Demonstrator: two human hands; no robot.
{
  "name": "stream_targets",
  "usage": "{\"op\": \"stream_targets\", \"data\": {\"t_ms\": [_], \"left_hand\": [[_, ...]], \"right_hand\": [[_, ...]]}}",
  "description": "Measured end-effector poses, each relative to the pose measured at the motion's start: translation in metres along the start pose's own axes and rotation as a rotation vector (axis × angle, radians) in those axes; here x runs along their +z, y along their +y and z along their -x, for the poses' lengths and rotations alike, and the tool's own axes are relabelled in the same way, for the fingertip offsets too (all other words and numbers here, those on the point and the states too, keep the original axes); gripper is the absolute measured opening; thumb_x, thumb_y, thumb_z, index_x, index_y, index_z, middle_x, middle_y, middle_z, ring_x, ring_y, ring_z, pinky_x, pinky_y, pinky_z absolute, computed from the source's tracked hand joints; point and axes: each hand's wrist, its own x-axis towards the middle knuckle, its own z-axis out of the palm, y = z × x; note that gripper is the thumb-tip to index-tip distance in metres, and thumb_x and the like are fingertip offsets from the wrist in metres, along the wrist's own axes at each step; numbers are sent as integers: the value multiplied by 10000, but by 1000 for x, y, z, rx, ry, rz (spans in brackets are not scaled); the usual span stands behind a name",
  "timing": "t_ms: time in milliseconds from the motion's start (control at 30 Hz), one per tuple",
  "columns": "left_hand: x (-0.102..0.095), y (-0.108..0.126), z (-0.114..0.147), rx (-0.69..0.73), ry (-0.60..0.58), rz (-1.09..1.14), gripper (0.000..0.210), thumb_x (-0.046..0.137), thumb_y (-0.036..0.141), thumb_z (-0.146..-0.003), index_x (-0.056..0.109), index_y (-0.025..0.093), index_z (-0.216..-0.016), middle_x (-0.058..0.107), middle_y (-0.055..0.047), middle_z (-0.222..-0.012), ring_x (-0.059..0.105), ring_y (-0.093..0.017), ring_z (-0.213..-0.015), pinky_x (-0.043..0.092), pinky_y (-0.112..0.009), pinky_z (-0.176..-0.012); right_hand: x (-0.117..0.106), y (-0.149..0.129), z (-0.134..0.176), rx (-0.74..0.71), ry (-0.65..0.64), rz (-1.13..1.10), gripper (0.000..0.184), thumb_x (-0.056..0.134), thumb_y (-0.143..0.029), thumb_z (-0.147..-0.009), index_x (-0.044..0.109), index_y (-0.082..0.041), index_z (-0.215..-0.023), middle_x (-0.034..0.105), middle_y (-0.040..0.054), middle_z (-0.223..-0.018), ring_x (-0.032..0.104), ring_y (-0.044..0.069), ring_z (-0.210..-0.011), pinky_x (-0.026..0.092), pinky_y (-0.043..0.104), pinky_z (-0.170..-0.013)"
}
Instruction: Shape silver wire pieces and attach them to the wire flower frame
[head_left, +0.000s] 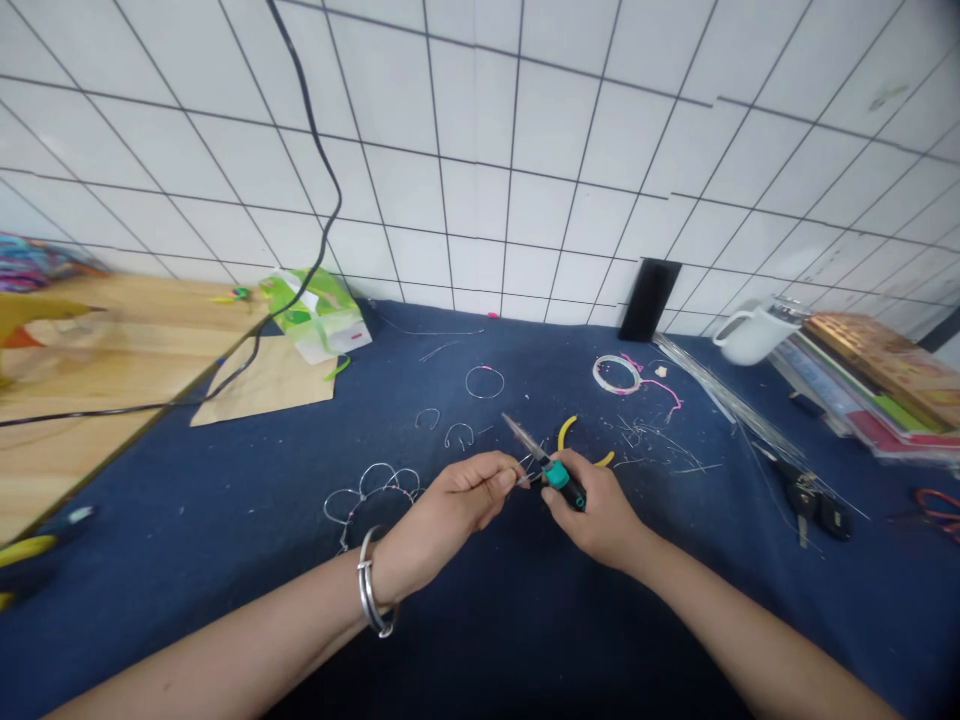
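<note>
Over a blue cloth [225,505], the left hand [459,505] pinches a wire [528,478] between thumb and fingertips, while the right hand [600,508] wraps the pliers [556,474]; from my distant post, I cannot tell whether their tips bite. A looped frame [361,496] at left looks shaped; a ring [485,368] and two curved bits [459,427] lie unjoined, and I judge the held wire unfinished.

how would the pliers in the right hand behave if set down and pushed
The pliers are probably rigid and somewhat heavy for their size, given the metal-looking nose. They seem unlikely to roll far, being long and tapered rather than round. The teal-and-black handles may resist slipping if rubbery.
</note>
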Motion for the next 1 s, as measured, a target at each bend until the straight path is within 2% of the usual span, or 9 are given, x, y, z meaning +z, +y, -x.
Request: {"op": "stream_targets", "data": {"t_ms": [100,167,267,333,433,500,633,700,1000], "left_hand": [[-5,-2,-5,40,9,-49,231,449,354,-869,561,157,-825,323,55,-562,252,-77,-500,182,-218,-465],[-7,-3,-6,38,16,-46,233,453,360,-865,563,160,-823,326,54,-567,246,-78,-496,180,-221,-465],[-5,-5,-5,-3,12,11,230,460,368,-860,556,165,-811,300,59,-549,227,-74,-478,156,-217,-446],[-2,-6,-3,-61,-8,73,233,458,381,-861,549,170,-824,277,66,-524,202,-71,-456,132,-215,-427],[2,-7,0,-139,-29,167,237,452,401,-864,540,181,-845,270,71,-501,162,-64,-429,109,-215,-407],[3,-8,1,-153,-35,206,237,450,404,-866,538,185,-846,278,71,-499,150,-60,-419,106,-215,-401],[1,-9,1,-134,-15,180,242,459,402,-862,547,176,-857,275,74,-485,159,-59,-416,113,-207,-400],[-1,-9,0,-113,8,160,249,456,404,-863,552,175,-870,273,74,-489,161,-60,-423,119,-201,-402],[-3,-12,-5,-130,-4,212,243,444,390,-881,546,189,-971,325,61,-543,177,-58,-443,126,-212,-416]], "right_hand": [[8,-7,4,151,-223,-390,60,449,-256,-813,448,-199,-796,367,-49,-610,382,90,-507,348,213,-482],[9,-6,3,172,-294,-471,80,419,-277,-832,438,-201,-817,339,-55,-595,357,84,-475,325,203,-444],[0,3,-3,29,-98,-92,65,464,-224,-782,483,-192,-835,461,-10,-677,465,128,-610,400,261,-581],[-7,12,-8,-83,81,272,221,514,-192,-706,510,-176,-926,528,52,-804,505,194,-758,412,325,-689],[-12,17,-12,-129,176,540,298,531,-192,-668,534,-143,-962,539,105,-854,500,245,-815,405,368,-715],[-11,13,-13,-78,158,427,230,511,-214,-705,534,-159,-927,543,82,-812,509,218,-762,412,348,-684],[-12,4,-16,118,-11,-124,150,385,-286,-834,477,-203,-918,474,-27,-613,433,117,-501,381,247,-488],[-19,6,-18,140,-3,-148,141,405,-294,-832,479,-209,-918,480,-33,-616,438,114,-507,373,242,-490],[-48,51,-24,152,239,788,386,602,-287,-715,510,-142,-1062,555,159,-974,507,307,-911,372,415,-758]]}}
